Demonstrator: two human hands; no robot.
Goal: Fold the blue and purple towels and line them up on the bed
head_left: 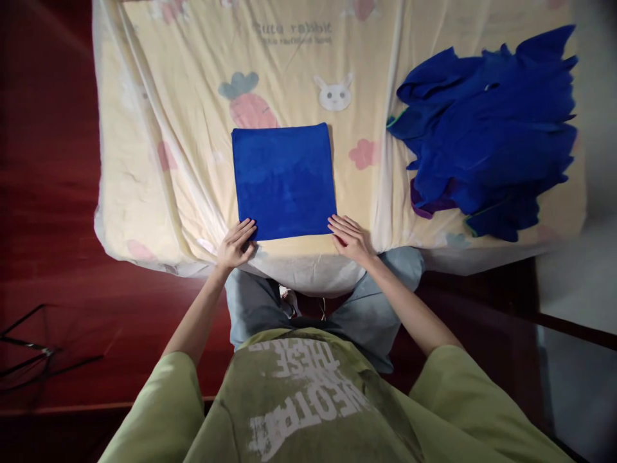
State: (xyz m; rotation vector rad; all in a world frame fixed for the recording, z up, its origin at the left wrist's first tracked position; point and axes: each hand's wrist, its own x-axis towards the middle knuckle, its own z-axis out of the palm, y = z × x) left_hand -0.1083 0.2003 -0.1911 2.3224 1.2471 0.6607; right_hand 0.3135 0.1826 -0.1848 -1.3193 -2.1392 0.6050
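Observation:
A blue cloth [284,180], folded into a flat, near-square shape, lies on the bed-like surface in front of me. At its near left corner rests my left hand [235,244], its fingertips on the cloth's edge and its thumb held a little apart. My right hand [351,239] touches the near right corner with fingers stretched out. Both hands look open, with no grip on the cloth showing. To the right lies a loose, crumpled heap of blue cloths [491,128], with a purple piece [436,198] poking out at its lower left.
A pale yellow sheet [130,128] with carrot and rabbit prints covers the surface, wrinkled in long folds. My knees meet its near edge. On the dark red floor [48,193] at left stands a thin black metal frame [43,350]. A pale wall [598,161] borders the right side.

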